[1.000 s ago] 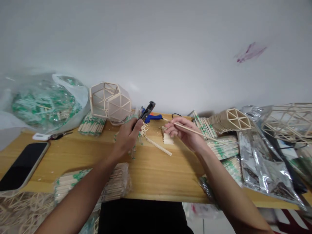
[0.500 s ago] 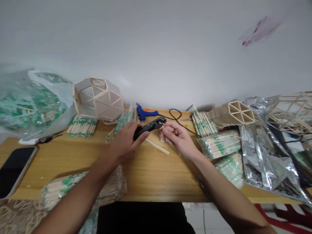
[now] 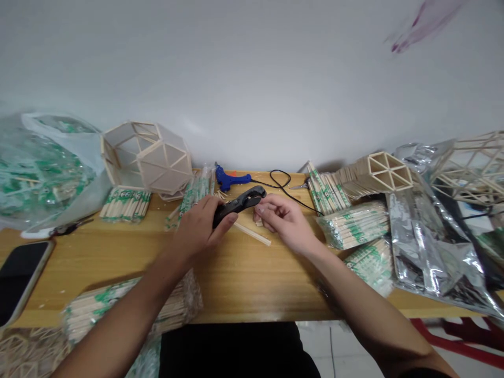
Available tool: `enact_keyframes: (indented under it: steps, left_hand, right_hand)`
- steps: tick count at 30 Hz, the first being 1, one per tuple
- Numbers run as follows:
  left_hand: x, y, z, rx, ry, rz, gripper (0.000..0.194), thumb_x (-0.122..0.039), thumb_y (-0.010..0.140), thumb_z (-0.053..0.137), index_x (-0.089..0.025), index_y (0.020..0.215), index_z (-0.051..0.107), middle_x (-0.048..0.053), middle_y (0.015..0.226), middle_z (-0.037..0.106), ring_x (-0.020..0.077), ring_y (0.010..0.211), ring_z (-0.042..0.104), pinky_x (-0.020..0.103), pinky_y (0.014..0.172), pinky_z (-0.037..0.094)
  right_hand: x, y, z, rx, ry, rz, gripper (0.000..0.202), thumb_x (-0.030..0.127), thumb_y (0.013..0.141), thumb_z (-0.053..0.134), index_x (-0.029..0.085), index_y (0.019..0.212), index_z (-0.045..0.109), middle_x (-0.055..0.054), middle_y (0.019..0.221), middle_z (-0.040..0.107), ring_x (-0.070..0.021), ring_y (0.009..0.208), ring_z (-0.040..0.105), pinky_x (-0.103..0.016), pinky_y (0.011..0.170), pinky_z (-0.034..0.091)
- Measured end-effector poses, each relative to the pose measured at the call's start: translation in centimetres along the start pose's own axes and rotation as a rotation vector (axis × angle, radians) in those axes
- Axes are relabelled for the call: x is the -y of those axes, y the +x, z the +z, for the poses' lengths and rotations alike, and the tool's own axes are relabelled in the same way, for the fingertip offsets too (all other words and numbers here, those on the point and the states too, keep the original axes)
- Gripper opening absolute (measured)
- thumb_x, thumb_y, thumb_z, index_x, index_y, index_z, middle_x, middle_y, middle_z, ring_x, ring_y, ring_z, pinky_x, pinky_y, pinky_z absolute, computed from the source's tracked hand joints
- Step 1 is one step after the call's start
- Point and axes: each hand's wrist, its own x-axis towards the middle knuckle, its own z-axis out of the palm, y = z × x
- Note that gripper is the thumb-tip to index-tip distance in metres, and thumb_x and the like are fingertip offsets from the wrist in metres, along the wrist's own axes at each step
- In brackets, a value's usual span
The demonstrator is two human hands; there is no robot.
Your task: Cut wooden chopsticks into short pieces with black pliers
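My left hand (image 3: 199, 227) grips a black cutter (image 3: 238, 203), its jaws pointing right toward my other hand. My right hand (image 3: 281, 219) pinches a small piece of wooden stick right at the cutter's jaws; the piece is mostly hidden by my fingers. A loose wooden stick (image 3: 252, 233) lies on the wooden table (image 3: 244, 278) just below both hands. Short cut stick pieces sit under my right fingers.
A stick-built polyhedron frame (image 3: 146, 155) stands at the back left beside a plastic bag of wrapped sticks (image 3: 37, 168). A blue glue gun (image 3: 228, 178) with black cord lies behind the hands. Stick bundles (image 3: 354, 227), a triangular frame (image 3: 384, 173), silver bags (image 3: 429, 247), a phone (image 3: 18, 278).
My left hand swung the cutter down from upright to pointing right at my right hand. The long stick in my right hand is gone from view; only a short piece remains. The view shifted.
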Motion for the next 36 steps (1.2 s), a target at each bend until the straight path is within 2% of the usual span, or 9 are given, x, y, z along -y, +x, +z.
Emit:
enact_keyframes:
  steps: [15,23,28,36]
  left_hand:
    - [0.0,-0.1,0.2,-0.008,0.019,0.014,0.045,-0.058,0.100,0.036,-0.020,0.102,0.061,0.010,0.098,0.068,0.0267,0.092,0.063,0.039,0.081,0.047]
    - [-0.5,-0.1,0.3,0.027,0.075,-0.083,0.047,-0.060,0.100,0.033,-0.022,0.082,0.055,0.007,0.081,0.064,0.0232,0.075,0.058,0.035,0.068,0.038]
    - [-0.8,0.0,0.4,0.065,0.109,-0.147,0.052,-0.063,0.101,0.031,-0.022,0.078,0.053,0.007,0.076,0.063,0.0231,0.070,0.055,0.034,0.064,0.032]
    - [-0.6,0.2,0.3,0.082,0.132,-0.150,0.052,-0.062,0.101,0.035,-0.023,0.071,0.050,0.006,0.068,0.061,0.0228,0.064,0.056,0.033,0.060,0.029]
  right_hand:
    - [-0.4,0.1,0.3,-0.026,0.012,-0.019,0.030,0.049,0.086,0.078,0.021,0.091,0.069,-0.001,0.073,0.068,-0.0085,0.050,0.037,-0.025,0.046,0.026]
    - [-0.8,0.1,0.5,-0.042,0.049,0.033,0.034,0.050,0.085,0.077,0.018,0.094,0.071,-0.001,0.074,0.067,-0.0064,0.047,0.030,-0.024,0.043,0.020]
    - [-1.2,0.3,0.6,-0.074,0.086,0.082,0.035,0.051,0.083,0.079,0.018,0.092,0.069,0.000,0.074,0.066,-0.0064,0.047,0.030,-0.023,0.042,0.018]
    - [-1.8,0.4,0.6,-0.077,0.130,0.136,0.036,0.052,0.081,0.079,0.019,0.088,0.067,0.001,0.074,0.066,-0.0056,0.044,0.030,-0.023,0.040,0.017]
